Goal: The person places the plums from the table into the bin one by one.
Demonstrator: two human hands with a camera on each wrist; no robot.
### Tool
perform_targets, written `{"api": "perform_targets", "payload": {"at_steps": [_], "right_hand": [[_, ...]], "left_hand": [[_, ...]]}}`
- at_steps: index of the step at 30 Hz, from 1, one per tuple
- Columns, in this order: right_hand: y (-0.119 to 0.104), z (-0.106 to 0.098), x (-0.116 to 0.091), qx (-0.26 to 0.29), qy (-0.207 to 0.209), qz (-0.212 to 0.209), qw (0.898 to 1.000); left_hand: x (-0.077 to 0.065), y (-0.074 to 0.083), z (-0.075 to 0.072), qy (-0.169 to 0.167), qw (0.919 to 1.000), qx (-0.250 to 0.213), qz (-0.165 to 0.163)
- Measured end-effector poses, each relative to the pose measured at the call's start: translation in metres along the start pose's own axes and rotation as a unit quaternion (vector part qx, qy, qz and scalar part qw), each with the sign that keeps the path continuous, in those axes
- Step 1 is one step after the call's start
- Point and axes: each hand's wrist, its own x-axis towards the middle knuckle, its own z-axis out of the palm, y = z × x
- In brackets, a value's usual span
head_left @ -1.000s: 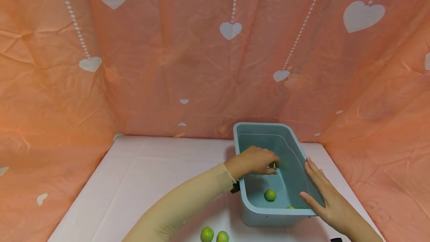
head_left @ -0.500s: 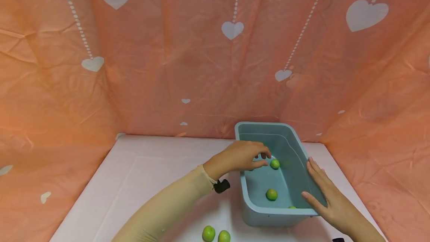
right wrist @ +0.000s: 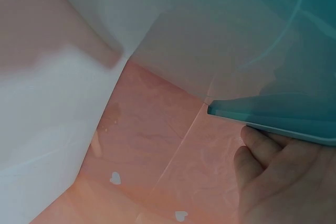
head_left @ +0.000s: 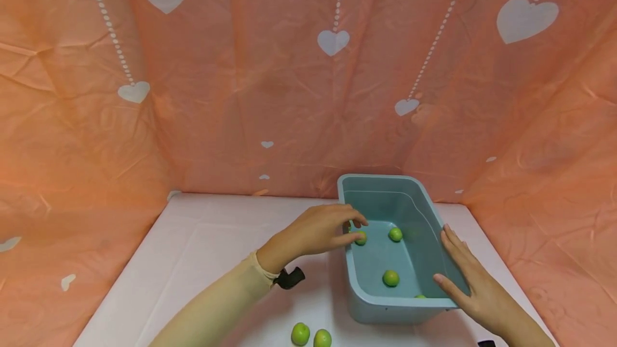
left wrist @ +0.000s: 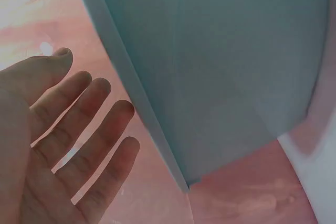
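A grey-blue plastic bin (head_left: 378, 300) stands on the table, holding several round green fruits that look like limes. One lime (head_left: 395, 234) lies toward the far end, another (head_left: 391, 278) nearer me, and a third (head_left: 360, 238) shows partly behind my left fingertips. My left hand (head_left: 315, 232) hovers over the bin's left rim, fingers loosely spread; the left wrist view shows its palm (left wrist: 58, 166) bare, beside the bin wall. On the opposite side my right hand (head_left: 467, 283) rests on the right rim with extended fingers, also visible under the rim in the right wrist view.
Two more limes sit on the white table (head_left: 217, 240) in front of the bin, a left one (head_left: 300, 333) and a right one (head_left: 322, 338). Orange cloth (head_left: 289, 95) with white hearts hangs behind and at both sides. Black wrist camera (head_left: 290, 278) hangs under the left wrist.
My left hand has let go of a lime inside the bin and drawn back left to the rim. My right hand has stayed on the right rim.
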Motion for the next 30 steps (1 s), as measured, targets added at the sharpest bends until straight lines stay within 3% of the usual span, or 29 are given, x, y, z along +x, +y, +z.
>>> {"api": "perform_targets", "payload": {"at_steps": [8, 12, 19, 30], "right_hand": [[0.000, -0.002, 0.001, 0.001, -0.005, 0.012, 1.000], [-0.001, -0.002, 0.001, 0.005, -0.005, 0.010, 1.000], [-0.001, -0.001, 0.000, 0.009, -0.003, 0.013, 1.000], [0.000, 0.001, -0.001, 0.013, -0.001, 0.010, 1.000]], "left_hand": [[-0.028, -0.012, -0.005, 0.028, 0.9992, -0.027, 0.006], [-0.041, -0.016, -0.003, 0.025, 0.9994, -0.024, 0.000], [-0.066, -0.020, 0.005, 0.010, 0.9999, -0.003, -0.007], [-0.102, -0.027, 0.027, -0.044, 0.9986, -0.022, -0.020]]}}
